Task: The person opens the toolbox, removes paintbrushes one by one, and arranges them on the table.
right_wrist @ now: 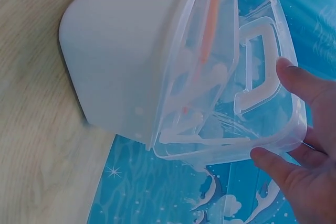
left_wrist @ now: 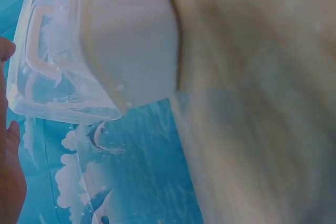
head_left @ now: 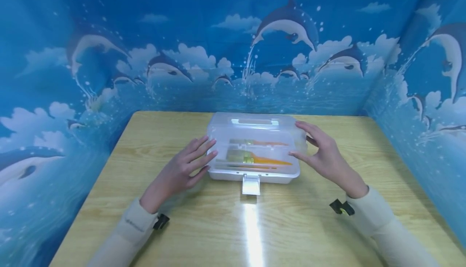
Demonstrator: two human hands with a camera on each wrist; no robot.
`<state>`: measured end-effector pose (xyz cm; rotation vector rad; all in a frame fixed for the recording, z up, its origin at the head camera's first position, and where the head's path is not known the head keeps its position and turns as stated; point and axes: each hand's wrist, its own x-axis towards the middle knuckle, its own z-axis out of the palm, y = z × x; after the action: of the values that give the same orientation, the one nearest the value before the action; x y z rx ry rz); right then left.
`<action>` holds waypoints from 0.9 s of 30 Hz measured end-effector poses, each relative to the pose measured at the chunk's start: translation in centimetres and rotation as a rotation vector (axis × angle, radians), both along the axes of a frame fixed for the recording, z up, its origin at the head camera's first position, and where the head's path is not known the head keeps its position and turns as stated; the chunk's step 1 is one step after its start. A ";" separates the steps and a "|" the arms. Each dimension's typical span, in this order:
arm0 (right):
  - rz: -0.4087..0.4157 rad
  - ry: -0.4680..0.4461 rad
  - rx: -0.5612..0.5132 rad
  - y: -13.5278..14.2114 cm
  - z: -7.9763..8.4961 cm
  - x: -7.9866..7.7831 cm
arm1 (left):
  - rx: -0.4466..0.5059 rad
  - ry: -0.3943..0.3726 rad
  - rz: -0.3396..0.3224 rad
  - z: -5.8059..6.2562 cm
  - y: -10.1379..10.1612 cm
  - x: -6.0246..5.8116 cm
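A translucent plastic box with a white base stands on the table, its white front latch flipped outward. Its clear lid carries a white handle; how far the lid is raised is hard to tell. Through the plastic show paintbrushes, one with an orange handle. My left hand, fingers extended and spread, is at the box's left end. At the right end, my right hand spreads thumb and fingers about the lid's edge, some fingers partly behind it. Firm contact cannot be told.
The box stands towards the back of a wood-grain table. Blue dolphin-print cloth hangs behind the table and along both sides. A bright strip of light reflects off the tabletop in front of the box.
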<state>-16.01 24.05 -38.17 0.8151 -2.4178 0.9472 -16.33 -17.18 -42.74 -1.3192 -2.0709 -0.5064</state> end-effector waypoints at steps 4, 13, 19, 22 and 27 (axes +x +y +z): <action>-0.004 -0.017 0.015 0.0 0.4 -0.3 | -0.057 -0.007 -0.005 -0.6 -0.9 1.1; -0.034 -0.063 0.055 0.0 1.3 -0.9 | -0.259 -0.112 0.042 -1.5 -2.6 3.3; -0.034 -0.081 0.050 0.0 2.0 -1.7 | -0.385 -0.205 0.099 -1.7 -2.9 4.0; -0.026 -0.098 0.047 0.0 2.3 -2.1 | -0.421 -0.248 0.110 -2.0 -2.9 4.2; -0.023 -0.144 0.049 0.2 2.9 -2.6 | -0.430 -0.272 0.095 -2.4 -3.0 4.4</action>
<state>-18.64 24.26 -35.30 0.7580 -2.5770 0.9724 -11.91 -20.14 -45.17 -1.4409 -2.5582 -0.2113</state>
